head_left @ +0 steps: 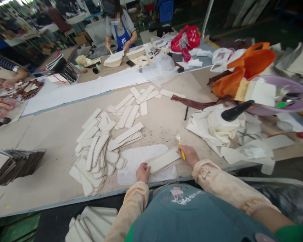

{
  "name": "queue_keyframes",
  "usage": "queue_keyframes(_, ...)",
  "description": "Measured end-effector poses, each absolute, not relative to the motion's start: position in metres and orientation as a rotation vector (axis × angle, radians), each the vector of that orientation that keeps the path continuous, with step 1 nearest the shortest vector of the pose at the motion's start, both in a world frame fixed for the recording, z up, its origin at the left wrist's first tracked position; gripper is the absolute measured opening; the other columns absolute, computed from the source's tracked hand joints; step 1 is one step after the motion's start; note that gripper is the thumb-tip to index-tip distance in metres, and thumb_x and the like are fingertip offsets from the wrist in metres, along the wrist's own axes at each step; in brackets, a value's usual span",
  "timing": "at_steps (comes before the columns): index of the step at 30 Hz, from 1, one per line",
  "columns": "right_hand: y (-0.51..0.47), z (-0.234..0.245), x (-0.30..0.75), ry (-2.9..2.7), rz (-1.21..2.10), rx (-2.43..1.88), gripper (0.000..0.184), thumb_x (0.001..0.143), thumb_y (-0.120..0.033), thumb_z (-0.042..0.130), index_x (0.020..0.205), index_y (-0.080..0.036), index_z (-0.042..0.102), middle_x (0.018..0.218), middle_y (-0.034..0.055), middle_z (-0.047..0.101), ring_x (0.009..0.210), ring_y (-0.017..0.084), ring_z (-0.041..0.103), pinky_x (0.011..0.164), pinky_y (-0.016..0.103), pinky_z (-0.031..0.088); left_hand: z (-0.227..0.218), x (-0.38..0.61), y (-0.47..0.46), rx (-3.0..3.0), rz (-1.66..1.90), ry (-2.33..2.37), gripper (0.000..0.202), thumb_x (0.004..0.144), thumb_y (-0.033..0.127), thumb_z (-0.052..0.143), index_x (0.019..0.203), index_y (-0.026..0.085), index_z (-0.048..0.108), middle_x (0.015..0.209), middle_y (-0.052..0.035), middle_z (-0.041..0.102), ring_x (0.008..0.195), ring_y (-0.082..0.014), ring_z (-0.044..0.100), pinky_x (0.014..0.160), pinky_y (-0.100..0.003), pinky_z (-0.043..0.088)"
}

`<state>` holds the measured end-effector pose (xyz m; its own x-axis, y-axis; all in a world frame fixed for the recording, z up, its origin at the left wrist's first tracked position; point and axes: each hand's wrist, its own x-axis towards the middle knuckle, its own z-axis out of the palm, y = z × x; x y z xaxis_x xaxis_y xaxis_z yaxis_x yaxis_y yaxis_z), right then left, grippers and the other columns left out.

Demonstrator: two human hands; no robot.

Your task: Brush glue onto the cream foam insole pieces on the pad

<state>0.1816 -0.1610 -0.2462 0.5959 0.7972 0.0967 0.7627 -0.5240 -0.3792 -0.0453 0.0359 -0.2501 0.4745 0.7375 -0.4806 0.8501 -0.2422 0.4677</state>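
Note:
My left hand (143,172) grips the left end of a long off-white strip (164,160) with a rounded end. A second strip edge shows just beneath it. My right hand (189,155) is closed around a yellow-handled brush (181,150), whose pale bristle end points up and away from me. That same hand is at the strip's right end; whether its fingers also press on the strip I cannot tell. Under the strip lies a white sheet (133,158). To the left, a loose heap of similar off-white strips (98,151) spreads over the table.
At the right are a white container with a black nozzle (237,111), a brown cloth strip (199,103), a purple basin (293,107) and an orange bag (257,64). Stacked dark-edged pieces (22,164) stand far left. Across the table a co-worker (122,33) brushes a pale piece.

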Motion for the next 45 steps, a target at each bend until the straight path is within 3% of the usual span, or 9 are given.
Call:
queue_keyframes(14,-0.156,-0.258,0.189,-1.297,0.112,-2.438,0.019,0.09,-0.028,0.043,0.088,-0.017,0.059,0.082,0.0104,0.062,0.081,0.023,0.055,0.074,0.036,0.036,-0.248,-0.043,0.037,2.128,-0.219,1.268,0.022,0.077,0.027,0.057,0.097,0.019,0.057,0.073,-0.0001,0.063,0.072,-0.0149,0.06,0.067,-0.025,0.04)
queue_keyframes(19,-0.15,-0.251,0.165,-1.444,0.134,-2.284,0.018,0.09,-0.027,0.042,0.095,-0.019,0.057,0.104,0.0097,0.061,0.102,0.021,0.053,0.087,0.035,0.041,-0.25,-0.043,0.036,2.201,-0.186,1.253,0.023,0.076,0.028,0.057,0.096,0.017,0.056,0.083,-0.0034,0.061,0.077,-0.0158,0.06,0.071,-0.026,0.041)
queue_keyframes(24,-0.134,-0.261,0.124,-1.774,0.36,-1.864,0.019,0.087,-0.028,0.05,0.101,-0.017,0.055,0.129,0.0131,0.05,0.129,0.02,0.035,0.105,0.04,0.031,-0.253,-0.041,0.037,2.159,-0.192,1.256,0.021,0.076,0.029,0.056,0.094,0.019,0.054,0.081,-0.0016,0.061,0.071,-0.0151,0.06,0.065,-0.025,0.042)
queue_keyframes(30,-0.138,-0.276,0.128,-1.739,0.477,-1.915,0.031,0.082,-0.037,0.058,0.104,-0.015,0.055,0.132,0.0162,0.047,0.133,0.022,0.028,0.108,0.045,0.024,-0.247,-0.037,0.036,2.163,-0.222,1.27,0.018,0.076,0.029,0.055,0.09,0.019,0.051,0.08,-0.0013,0.06,0.071,-0.0153,0.06,0.065,-0.025,0.041)
queue_keyframes(41,-0.174,-0.283,0.177,-1.578,0.385,-2.094,0.031,0.079,-0.03,0.062,0.106,-0.016,0.055,0.134,0.0159,0.046,0.133,0.026,0.029,0.107,0.051,0.024,-0.245,-0.034,0.035,2.152,-0.25,1.318,0.013,0.075,0.029,0.055,0.082,0.02,0.049,0.073,-0.0008,0.06,0.069,-0.0166,0.059,0.064,-0.026,0.04)
queue_keyframes(45,-0.177,-0.27,0.177,-1.388,0.286,-2.134,0.028,0.079,-0.027,0.06,0.105,-0.017,0.053,0.129,0.0163,0.051,0.132,0.028,0.031,0.106,0.052,0.028,-0.235,-0.035,0.034,2.047,-0.073,1.292,0.01,0.069,0.025,0.057,0.074,0.02,0.049,0.063,0.0025,0.055,0.061,-0.0147,0.054,0.062,-0.025,0.038)
